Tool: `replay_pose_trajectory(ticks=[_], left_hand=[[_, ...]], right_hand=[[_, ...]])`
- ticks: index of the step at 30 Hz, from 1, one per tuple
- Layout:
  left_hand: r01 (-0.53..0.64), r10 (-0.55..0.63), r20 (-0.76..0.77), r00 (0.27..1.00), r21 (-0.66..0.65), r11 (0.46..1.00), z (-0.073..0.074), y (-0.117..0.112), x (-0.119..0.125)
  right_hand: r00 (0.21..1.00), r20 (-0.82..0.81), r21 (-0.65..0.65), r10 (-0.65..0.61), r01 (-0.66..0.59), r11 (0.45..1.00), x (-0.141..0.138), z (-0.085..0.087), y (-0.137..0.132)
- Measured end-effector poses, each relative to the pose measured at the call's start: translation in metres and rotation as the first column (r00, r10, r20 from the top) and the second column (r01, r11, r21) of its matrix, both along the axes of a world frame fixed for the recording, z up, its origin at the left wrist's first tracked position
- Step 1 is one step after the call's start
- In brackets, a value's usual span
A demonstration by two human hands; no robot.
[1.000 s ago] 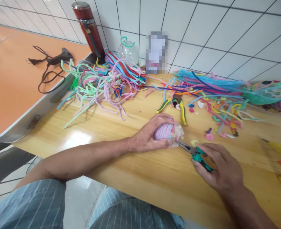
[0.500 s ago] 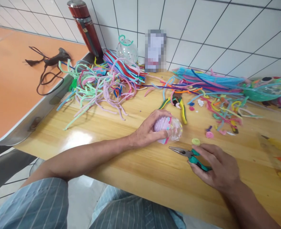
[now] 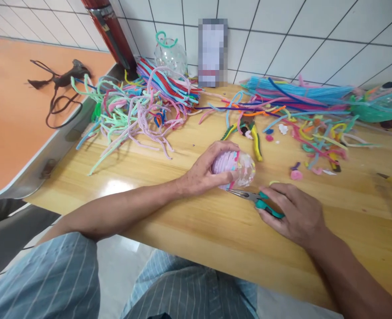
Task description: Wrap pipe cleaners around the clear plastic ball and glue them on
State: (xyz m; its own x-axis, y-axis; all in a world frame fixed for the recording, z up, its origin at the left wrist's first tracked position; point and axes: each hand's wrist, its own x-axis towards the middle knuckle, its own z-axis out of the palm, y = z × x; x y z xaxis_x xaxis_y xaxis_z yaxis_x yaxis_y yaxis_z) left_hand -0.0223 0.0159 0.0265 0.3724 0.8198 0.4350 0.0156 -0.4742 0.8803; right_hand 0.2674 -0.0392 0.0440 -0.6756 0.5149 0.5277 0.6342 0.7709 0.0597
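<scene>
My left hand (image 3: 206,172) is closed around a small clear plastic ball (image 3: 245,170), partly wrapped in lilac pipe cleaner with a pink and blue band. It lies on its side, the bare clear part facing right. My right hand (image 3: 294,212) grips the teal handles of needle-nose pliers (image 3: 247,195). Their tips point left and reach the lower edge of the ball; whether they touch it I cannot tell. A yellow-green disc (image 3: 273,182) shows partly behind my right fingers. Beyond the ball lie yellow-and-green handled pliers (image 3: 256,144).
A tangle of pipe cleaners (image 3: 146,117) covers the back left, beside a red thermos (image 3: 111,35) and a clear container (image 3: 171,57). A blue bundle (image 3: 299,91) lies back right, with offcuts (image 3: 322,141) before it. A phone (image 3: 212,53) leans on the tiles. An orange table (image 3: 9,133) adjoins left.
My right hand has brought the pliers left, so their tips now reach the ball's lower edge. My left hand keeps its hold on the ball. The camera view has tilted slightly down.
</scene>
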Motion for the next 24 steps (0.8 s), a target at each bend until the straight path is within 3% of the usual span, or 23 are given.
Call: replay_pose_trajectory(ticks=[14,19,24], left_hand=[[0.009,0.014,-0.127,0.992,0.174,0.985,0.002,0.000,-0.005],[-0.012,0.020,-0.102,0.995,0.070,0.997,0.003,0.002,-0.005],[-0.012,0.015,-0.078,0.997,0.031,0.999,0.006,0.002,-0.004]], right_hand=[[0.998,-0.060,-0.124,-0.016,0.008,0.992,-0.001,0.007,-0.009],[0.998,0.027,-0.189,0.065,-0.058,0.980,0.000,0.006,-0.005],[0.998,0.066,-0.122,0.022,-0.014,0.992,0.002,-0.004,-0.001]])
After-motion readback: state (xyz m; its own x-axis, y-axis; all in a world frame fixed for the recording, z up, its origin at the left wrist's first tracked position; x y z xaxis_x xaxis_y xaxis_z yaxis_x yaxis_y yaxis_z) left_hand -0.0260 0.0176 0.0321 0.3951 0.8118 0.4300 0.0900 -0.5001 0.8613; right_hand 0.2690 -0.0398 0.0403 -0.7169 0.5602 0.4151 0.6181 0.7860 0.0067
